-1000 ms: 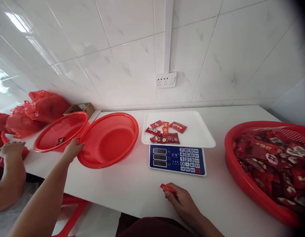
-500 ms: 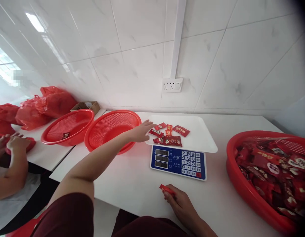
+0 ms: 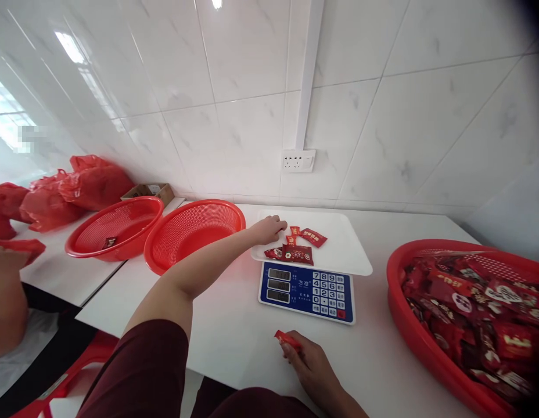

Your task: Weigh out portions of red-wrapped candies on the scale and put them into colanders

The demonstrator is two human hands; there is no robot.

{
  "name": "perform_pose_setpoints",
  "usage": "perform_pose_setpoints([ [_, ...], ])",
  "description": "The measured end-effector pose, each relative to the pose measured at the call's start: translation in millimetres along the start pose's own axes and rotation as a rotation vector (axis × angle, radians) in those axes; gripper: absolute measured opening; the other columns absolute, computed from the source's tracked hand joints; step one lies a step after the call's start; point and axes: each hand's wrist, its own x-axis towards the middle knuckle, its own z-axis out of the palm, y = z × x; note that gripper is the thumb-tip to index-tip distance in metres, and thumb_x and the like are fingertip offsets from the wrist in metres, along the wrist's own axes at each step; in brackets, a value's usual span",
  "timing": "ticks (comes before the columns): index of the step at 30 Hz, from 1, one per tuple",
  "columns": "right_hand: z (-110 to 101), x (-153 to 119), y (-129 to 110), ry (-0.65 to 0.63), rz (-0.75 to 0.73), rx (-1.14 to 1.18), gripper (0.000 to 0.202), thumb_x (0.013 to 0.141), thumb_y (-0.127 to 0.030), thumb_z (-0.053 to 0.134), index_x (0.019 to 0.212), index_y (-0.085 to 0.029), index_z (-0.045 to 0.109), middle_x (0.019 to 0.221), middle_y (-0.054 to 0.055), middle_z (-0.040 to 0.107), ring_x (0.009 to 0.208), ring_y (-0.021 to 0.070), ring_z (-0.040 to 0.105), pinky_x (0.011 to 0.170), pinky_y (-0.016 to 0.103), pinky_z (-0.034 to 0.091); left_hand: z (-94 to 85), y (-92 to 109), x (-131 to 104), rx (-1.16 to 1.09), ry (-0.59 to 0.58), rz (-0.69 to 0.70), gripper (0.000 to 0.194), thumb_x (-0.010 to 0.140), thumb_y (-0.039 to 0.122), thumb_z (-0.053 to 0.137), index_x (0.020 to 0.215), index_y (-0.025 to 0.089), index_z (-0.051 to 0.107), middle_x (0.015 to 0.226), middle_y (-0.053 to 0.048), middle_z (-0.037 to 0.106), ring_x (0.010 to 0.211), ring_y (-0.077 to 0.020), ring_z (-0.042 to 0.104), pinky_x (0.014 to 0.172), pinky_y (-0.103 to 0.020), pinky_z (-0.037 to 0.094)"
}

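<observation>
Glossy red printed packets (image 3: pixel 298 254) lie on a white plastic tray (image 3: pixel 343 249); your left hand (image 3: pixel 267 230) curls over its left side, its hold too hidden to tell. Your right hand (image 3: pixel 312 360) pinches a slim bright-red packet (image 3: pixel 290 340) nearer you.

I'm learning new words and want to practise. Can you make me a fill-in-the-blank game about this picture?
The right hand holds a small packet that is coloured ____.
The tray under the left hand is coloured ____.
The basket heaped with wrapped packets stands to the ____ of the scale.
The highest single digit on the keypad is ____.

Missing words: red; white; right; 9.
</observation>
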Motion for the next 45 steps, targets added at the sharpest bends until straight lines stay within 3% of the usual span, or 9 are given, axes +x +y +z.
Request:
perform_pose_setpoints([
  [3, -1.0, -0.1, -0.7, -0.009, -0.002, -0.006, 0.046, 0.090, -0.056, 0.034, 0.082, -0.019, 0.061, 0.070, 0.003, 0.063, 0.063, 0.0172, 0.056, 0.059, 0.028, 0.043, -0.7, 0.5, -2.9, 0.026, 0.043, -0.045, 0.036, 0.081, 0.010, 0.042, 0.115, 0.020, 0.051, 0.112, -0.009, 0.056, 0.103, -0.0220, 0.054, 0.085, -0.032, 0.045],
  [6, -2.9, -0.3, -1.7, 0.000, -0.013, -0.006, 0.045, 0.090, -0.055, 0.034, 0.080, -0.020, 0.060, 0.069, 0.002, 0.062, 0.062, 0.0167, 0.055, 0.059, 0.028, 0.043, -17.5, -9.4, -15.4, 0.051, 0.107, -0.123, 0.040, 0.081, 0.006, 0.039, 0.117, 0.021, 0.050, 0.118, -0.008, 0.055, 0.107, -0.0204, 0.052, 0.087, -0.030, 0.045],
  [11, -5.0, -0.4, -5.1, -0.023, -0.032, -0.001, 0.042, 0.091, -0.052, 0.034, 0.077, -0.020, 0.057, 0.070, 0.002, 0.062, 0.063, 0.0159, 0.055, 0.059, 0.027, 0.044, -59.4, -47.7, -61.9, 0.101, 0.183, -0.356, 0.041, 0.081, 0.005, 0.038, 0.119, 0.015, 0.049, 0.115, -0.015, 0.054, 0.111, -0.0300, 0.050, 0.086, -0.042, 0.045],
  [14, -4.8, -0.8, -9.3, -0.051, -0.040, -0.016, 0.042, 0.091, -0.051, 0.034, 0.074, -0.020, 0.055, 0.069, 0.002, 0.060, 0.061, 0.0157, 0.053, 0.057, 0.027, 0.043, -67.1, -55.2, -85.0, 0.095, 0.158, -0.409, 0.035, 0.083, 0.014, 0.042, 0.117, 0.015, 0.051, 0.116, -0.015, 0.055, 0.113, -0.0319, 0.049, 0.089, -0.044, 0.043],
  [20, -3.6, -0.7, -10.1, -0.070, -0.050, -0.039, 0.040, 0.092, -0.050, 0.034, 0.073, -0.021, 0.054, 0.068, 0.001, 0.058, 0.061, 0.0158, 0.052, 0.057, 0.027, 0.041, -32.5, 4.9, -77.6, -0.059, 0.016, -0.167, 0.045, 0.088, 0.049, 0.039, 0.127, 0.026, 0.045, 0.129, -0.005, 0.052, 0.113, -0.0214, 0.051, 0.089, -0.031, 0.042],
  [25, -3.9, 0.7, -5.2, -0.046, -0.026, -0.004, 0.041, 0.091, -0.051, 0.034, 0.078, -0.019, 0.056, 0.072, 0.003, 0.062, 0.065, 0.0175, 0.056, 0.060, 0.028, 0.044, -4.7, 46.8, -48.2, -0.119, -0.074, -0.118, 0.059, 0.079, 0.067, 0.040, 0.110, 0.019, 0.055, 0.110, -0.012, 0.060, 0.104, -0.0277, 0.055, 0.078, -0.035, 0.045],
  [29, -5.7, 0.7, -8.2, -0.033, -0.017, -0.010, 0.042, 0.091, -0.052, 0.033, 0.077, -0.019, 0.056, 0.071, 0.003, 0.061, 0.065, 0.0177, 0.056, 0.060, 0.028, 0.043, 0.2, 50.4, -35.9, -0.149, -0.058, -0.133, 0.053, 0.075, 0.065, 0.049, 0.102, 0.019, 0.054, 0.106, -0.012, 0.058, 0.101, -0.0302, 0.054, 0.076, -0.037, 0.045],
  [35, -5.5, 1.0, -10.1, -0.052, -0.024, -0.028, 0.041, 0.091, -0.050, 0.034, 0.075, -0.020, 0.055, 0.069, 0.002, 0.058, 0.062, 0.0164, 0.052, 0.058, 0.028, 0.041, 1.5, 44.6, -34.0, -0.307, -0.013, -0.154, 0.033, 0.073, 0.042, 0.062, 0.095, 0.021, 0.048, 0.096, -0.007, 0.062, 0.085, -0.0233, 0.059, 0.064, -0.031, 0.044],
  [45, -4.5, 0.2, -9.0, -0.065, -0.024, -0.041, 0.039, 0.091, -0.049, 0.034, 0.075, -0.020, 0.054, 0.071, 0.002, 0.058, 0.064, 0.0171, 0.053, 0.060, 0.028, 0.041, -0.2, 26.1, -41.0, -0.574, 0.022, -0.196, 0.037, 0.066, 0.023, 0.067, 0.094, 0.024, 0.042, 0.088, 0.002, 0.061, 0.077, -0.0151, 0.059, 0.060, -0.023, 0.046],
])
